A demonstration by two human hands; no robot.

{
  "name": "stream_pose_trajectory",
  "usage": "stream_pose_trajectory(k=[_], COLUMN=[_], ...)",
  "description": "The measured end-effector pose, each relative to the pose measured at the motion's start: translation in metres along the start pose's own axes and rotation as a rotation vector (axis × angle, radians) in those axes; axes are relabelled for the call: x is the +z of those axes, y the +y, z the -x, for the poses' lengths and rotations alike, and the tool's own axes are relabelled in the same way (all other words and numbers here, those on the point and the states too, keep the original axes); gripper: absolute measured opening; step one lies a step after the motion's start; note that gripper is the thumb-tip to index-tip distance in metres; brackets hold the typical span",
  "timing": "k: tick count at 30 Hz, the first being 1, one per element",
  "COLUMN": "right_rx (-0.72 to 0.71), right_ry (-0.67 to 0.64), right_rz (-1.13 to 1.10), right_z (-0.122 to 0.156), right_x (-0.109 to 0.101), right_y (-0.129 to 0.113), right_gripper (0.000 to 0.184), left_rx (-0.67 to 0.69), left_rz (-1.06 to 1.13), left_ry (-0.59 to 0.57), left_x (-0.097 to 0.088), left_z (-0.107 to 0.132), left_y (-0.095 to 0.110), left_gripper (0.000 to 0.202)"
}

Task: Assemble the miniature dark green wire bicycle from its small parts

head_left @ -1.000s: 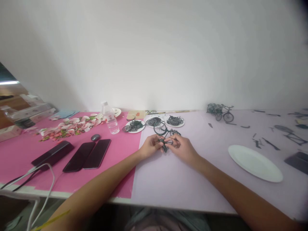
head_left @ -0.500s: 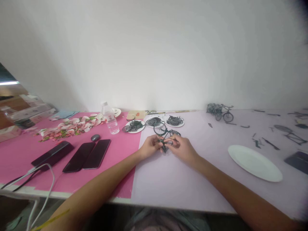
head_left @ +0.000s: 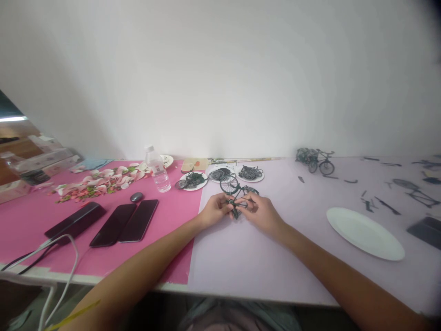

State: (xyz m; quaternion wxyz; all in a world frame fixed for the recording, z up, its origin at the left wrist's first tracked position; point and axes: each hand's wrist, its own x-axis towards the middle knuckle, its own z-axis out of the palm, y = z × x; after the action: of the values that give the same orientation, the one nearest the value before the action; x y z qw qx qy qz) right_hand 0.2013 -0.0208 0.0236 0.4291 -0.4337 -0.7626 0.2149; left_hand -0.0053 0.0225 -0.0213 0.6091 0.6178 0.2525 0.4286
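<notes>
A small black model bicycle (head_left: 229, 184) is held between both hands over the pale sheet, one spoked wheel pointing away from me. My left hand (head_left: 217, 210) pinches its near part from the left. From the right, my right hand (head_left: 258, 211) grips the same model with thumb and fingers together. The fingers hide much of the frame, and the small parts between the fingertips are too fine to make out. Just beyond the hands lie white plates of black bicycle parts: a left plate (head_left: 193, 187), a middle plate (head_left: 211, 171) and a right plate (head_left: 260, 178).
Assembled model bicycles (head_left: 319, 162) stand at the back right, with loose black parts (head_left: 387, 206) scattered nearby. An oval white plate (head_left: 365, 233) lies at right. On the pink sheet are a water bottle (head_left: 159, 172), two phones (head_left: 126, 224), a black box with cables (head_left: 76, 221) and artificial petals (head_left: 99, 181).
</notes>
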Motion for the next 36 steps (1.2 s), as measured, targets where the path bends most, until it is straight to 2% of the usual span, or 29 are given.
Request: stream_pose_trajectory(k=[16,20,23,28,31,36], right_rx=[-0.008,-0.033,-0.04,-0.101,-0.096,-0.067], right_ry=[-0.025,0.026,0.089,0.156,0.202,0.186], right_rz=[0.013,0.032,-0.023,-0.195,-0.078,0.048], right_z=[-0.001,0.001,0.004,0.006,0.003,-0.001], right_x=[-0.001,-0.003,-0.007,-0.013,-0.012,-0.008], right_y=[0.0,-0.007,-0.014,-0.016,-0.016,-0.014], right_gripper=[0.013,0.023,0.034,0.052,0.047,0.025], left_rx=[0.001,0.008,0.016,0.023,0.023,0.057], left_rz=[0.01,-0.006,-0.02,-0.098,-0.193,-0.312], left_ry=[-0.007,0.008,0.057,0.207,0.28,0.328], left_x=[-0.002,0.0,0.003,0.008,0.009,0.011], left_z=[0.0,0.001,0.002,0.005,0.006,0.009], left_y=[-0.003,0.0,0.005,0.012,0.013,0.015], left_gripper=[0.058,0.058,0.058,0.058,0.057,0.051])
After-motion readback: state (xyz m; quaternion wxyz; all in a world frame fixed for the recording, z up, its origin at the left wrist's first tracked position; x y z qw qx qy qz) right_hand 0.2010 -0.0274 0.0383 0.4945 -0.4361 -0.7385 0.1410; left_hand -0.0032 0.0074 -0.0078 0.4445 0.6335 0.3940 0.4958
